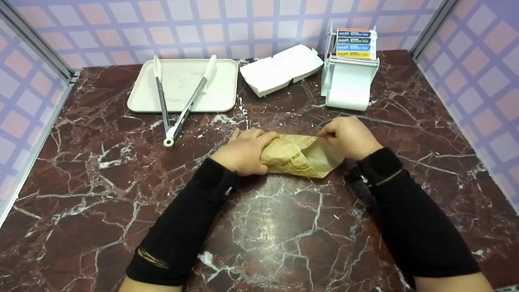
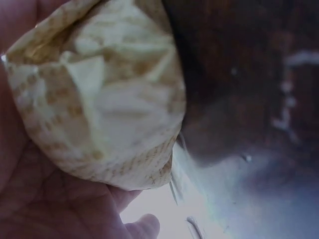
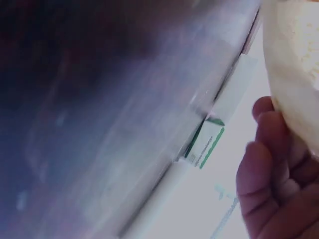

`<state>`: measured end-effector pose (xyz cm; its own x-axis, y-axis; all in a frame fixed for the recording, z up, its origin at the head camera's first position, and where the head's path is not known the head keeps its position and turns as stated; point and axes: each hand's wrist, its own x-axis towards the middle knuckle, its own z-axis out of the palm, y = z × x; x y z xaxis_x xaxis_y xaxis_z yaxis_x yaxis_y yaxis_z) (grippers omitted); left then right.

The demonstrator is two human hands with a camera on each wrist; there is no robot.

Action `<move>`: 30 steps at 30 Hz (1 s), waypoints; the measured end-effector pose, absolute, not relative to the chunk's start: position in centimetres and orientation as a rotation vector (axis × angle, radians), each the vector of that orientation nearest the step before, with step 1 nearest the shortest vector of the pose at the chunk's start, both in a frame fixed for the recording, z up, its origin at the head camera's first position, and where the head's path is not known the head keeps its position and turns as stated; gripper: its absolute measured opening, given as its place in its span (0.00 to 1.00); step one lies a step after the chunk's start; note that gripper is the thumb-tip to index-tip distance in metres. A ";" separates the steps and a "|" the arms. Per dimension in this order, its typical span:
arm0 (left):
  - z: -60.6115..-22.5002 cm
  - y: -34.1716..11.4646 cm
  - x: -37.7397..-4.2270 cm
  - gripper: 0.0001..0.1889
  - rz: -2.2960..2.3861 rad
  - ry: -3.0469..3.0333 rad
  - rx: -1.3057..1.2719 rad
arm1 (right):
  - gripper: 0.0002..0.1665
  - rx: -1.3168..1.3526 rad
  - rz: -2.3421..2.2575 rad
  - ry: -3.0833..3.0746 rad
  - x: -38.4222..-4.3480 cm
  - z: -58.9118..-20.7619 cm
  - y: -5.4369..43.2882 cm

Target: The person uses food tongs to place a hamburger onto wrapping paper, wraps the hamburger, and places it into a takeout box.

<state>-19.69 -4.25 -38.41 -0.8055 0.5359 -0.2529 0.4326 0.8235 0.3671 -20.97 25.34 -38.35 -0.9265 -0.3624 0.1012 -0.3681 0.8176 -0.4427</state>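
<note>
A yellowish printed food wrapping paper [image 1: 288,160] lies across the middle of the table, rolled into a bundle with its right end flaring out. My left hand [image 1: 244,152] grips the left part, thumb on the near side and fingers over the far side. In the left wrist view the crumpled, tucked end of the wrapping paper [image 2: 132,112] sits against the palm. At the other end, my right hand [image 1: 352,137] pinches the loose edge between thumb and fingers. The right wrist view shows the curled fingers [image 3: 256,167] at that edge. Whatever lies inside is hidden.
Behind the left hand, metal tongs [image 1: 187,109] with white tips lean spread on a pale tray [image 1: 136,97]. A white cardboard box [image 1: 275,71] stands at the back centre. To its right is a dispenser [image 1: 324,79] with a paper roll [image 1: 348,95] and several coloured small boxes [image 1: 353,46].
</note>
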 end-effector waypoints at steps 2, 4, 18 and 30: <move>-38.4 -4.3 -19.7 0.54 0.413 2.656 0.734 | 0.13 0.625 0.695 -2.995 -21.0 -38.4 25.4; -38.4 -4.3 -19.7 0.54 0.407 2.654 0.734 | 0.15 0.644 0.684 -2.994 -21.1 -38.5 25.4; -38.3 -4.1 -19.6 0.57 0.396 2.634 0.704 | 0.27 0.645 0.780 -3.118 -21.4 -38.6 26.2; -38.3 -3.9 -19.3 0.53 0.353 2.655 0.723 | 0.23 0.290 1.109 -3.137 -21.3 -38.2 26.5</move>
